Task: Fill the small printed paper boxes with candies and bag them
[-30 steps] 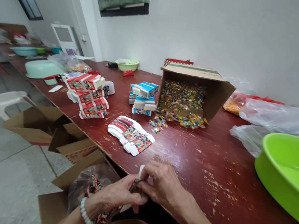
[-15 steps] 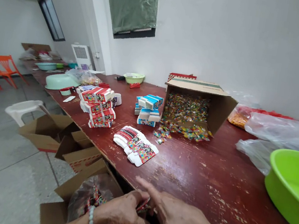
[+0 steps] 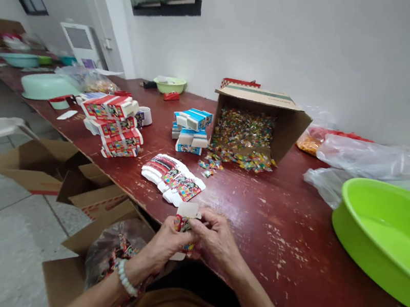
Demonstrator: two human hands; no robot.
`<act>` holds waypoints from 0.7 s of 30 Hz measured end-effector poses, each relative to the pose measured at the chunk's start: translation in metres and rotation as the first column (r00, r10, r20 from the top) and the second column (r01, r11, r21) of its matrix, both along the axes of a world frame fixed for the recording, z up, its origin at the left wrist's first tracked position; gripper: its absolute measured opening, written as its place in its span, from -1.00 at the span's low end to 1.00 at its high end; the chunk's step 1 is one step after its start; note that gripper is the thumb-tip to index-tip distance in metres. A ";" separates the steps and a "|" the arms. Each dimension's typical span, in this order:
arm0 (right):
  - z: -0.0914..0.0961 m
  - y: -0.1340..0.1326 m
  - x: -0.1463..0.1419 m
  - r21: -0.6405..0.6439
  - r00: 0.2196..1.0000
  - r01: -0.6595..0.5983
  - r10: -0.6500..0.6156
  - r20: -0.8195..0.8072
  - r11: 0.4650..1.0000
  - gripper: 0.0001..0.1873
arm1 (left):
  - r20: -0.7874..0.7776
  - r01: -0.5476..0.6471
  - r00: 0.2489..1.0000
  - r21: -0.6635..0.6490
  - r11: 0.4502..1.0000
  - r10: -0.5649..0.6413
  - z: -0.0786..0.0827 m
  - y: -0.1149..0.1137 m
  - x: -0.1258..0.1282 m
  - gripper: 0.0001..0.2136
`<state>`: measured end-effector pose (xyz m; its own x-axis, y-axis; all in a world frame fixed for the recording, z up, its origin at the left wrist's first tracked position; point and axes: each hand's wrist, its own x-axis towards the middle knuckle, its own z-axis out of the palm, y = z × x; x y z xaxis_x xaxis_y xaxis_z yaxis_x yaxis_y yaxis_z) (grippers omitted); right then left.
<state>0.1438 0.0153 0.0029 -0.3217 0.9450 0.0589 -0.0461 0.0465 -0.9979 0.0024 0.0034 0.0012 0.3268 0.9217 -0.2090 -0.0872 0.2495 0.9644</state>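
Both my hands meet at the near edge of the red-brown table (image 3: 287,223). My left hand (image 3: 163,243) and my right hand (image 3: 215,238) are closed together on a small printed carton (image 3: 185,218), its white flap sticking up between the fingers. Just beyond them lies a fanned pile of flat cartons (image 3: 172,179). Farther back stand a stack of red folded cartons (image 3: 116,126) and a stack of blue ones (image 3: 191,130). A cardboard box (image 3: 260,121) lies on its side, spilling small colourful sweets onto the table.
A green basin (image 3: 389,240) sits at the right, with clear plastic bags (image 3: 375,162) behind it. Open cardboard boxes (image 3: 54,171) stand on the floor at the left, one holding a bag of wrapped items (image 3: 114,256). Pale basins and a white stool are farther left.
My hands were low at the table edge with the right fingers spread half a second ago; now both have risen and closed on the small carton. The camera view has tilted down again.
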 end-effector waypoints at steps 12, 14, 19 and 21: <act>-0.010 0.003 0.000 -0.083 0.953 0.274 -0.282 -0.110 0.958 -0.50 | 0.038 -0.277 0.961 0.171 0.946 0.275 -0.005 -0.013 -0.003 -0.33; -0.016 0.000 -0.005 -0.084 0.938 0.281 -0.293 -0.188 0.956 -0.63 | 0.043 -0.271 0.962 0.168 0.948 0.268 -0.003 -0.013 -0.002 -0.42; -0.022 0.005 -0.002 0.013 0.953 0.266 -0.261 -0.155 0.964 -0.83 | 0.078 -0.228 0.972 0.093 0.969 0.222 -0.001 -0.007 -0.005 -0.66; -0.021 0.010 0.005 -0.017 0.973 0.198 -0.199 -0.119 0.980 -0.79 | 0.065 -0.212 0.976 0.046 0.976 0.209 -0.002 -0.006 -0.007 -0.72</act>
